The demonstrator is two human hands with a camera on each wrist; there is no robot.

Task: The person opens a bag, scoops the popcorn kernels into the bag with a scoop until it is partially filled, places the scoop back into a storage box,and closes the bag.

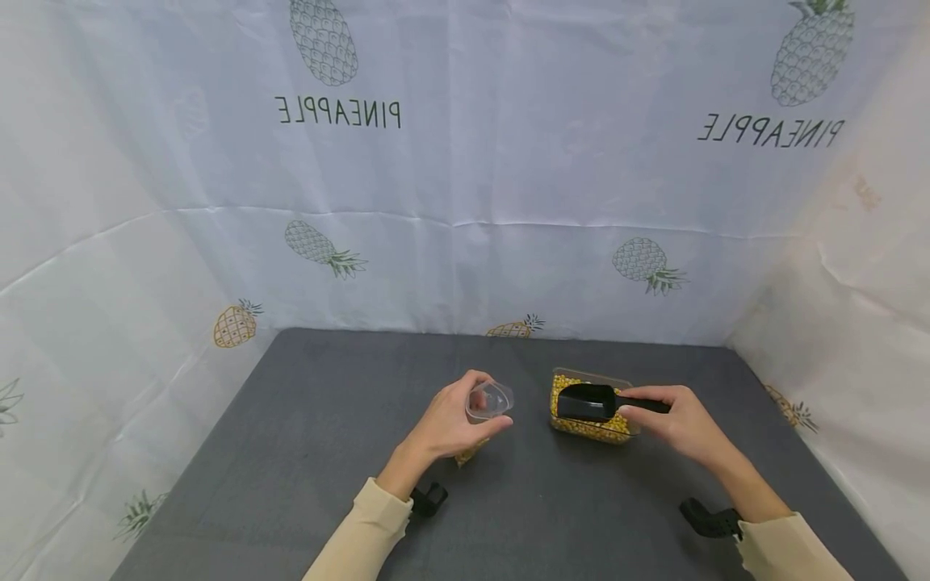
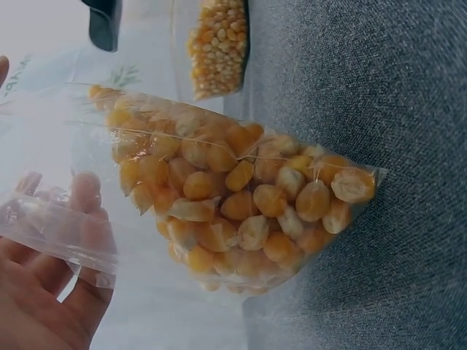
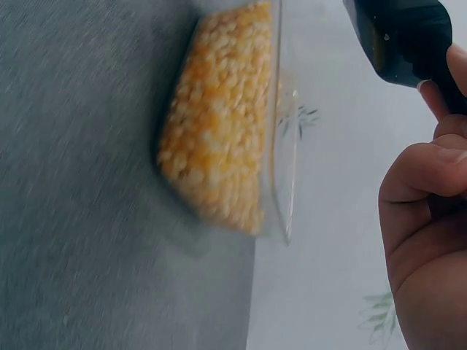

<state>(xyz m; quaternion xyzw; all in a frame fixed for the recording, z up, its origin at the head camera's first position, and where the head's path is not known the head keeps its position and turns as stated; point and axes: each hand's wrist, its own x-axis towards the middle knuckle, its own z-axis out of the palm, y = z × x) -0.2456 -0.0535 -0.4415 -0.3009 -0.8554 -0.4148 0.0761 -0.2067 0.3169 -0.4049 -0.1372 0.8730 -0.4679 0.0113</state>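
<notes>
My left hand [image 1: 454, 424] grips a clear plastic bag [image 1: 488, 401] by its open mouth above the grey table [image 1: 305, 452]. The left wrist view shows the bag [image 2: 241, 204] partly filled with yellow corn kernels, its bottom against the table. My right hand [image 1: 672, 420] holds a black scoop [image 1: 592, 401] by its handle, the bowl just above a clear container of corn kernels [image 1: 590, 426]. In the right wrist view the container [image 3: 226, 120] lies left of the scoop [image 3: 405, 36] and my fingers [image 3: 427, 182].
White cloth printed with pineapples [image 1: 465, 161] walls the table on the back and both sides. Black wrist camera mounts [image 1: 429, 499] sit by both cream sleeves. Bare grey table surface lies to the left and in front of the hands.
</notes>
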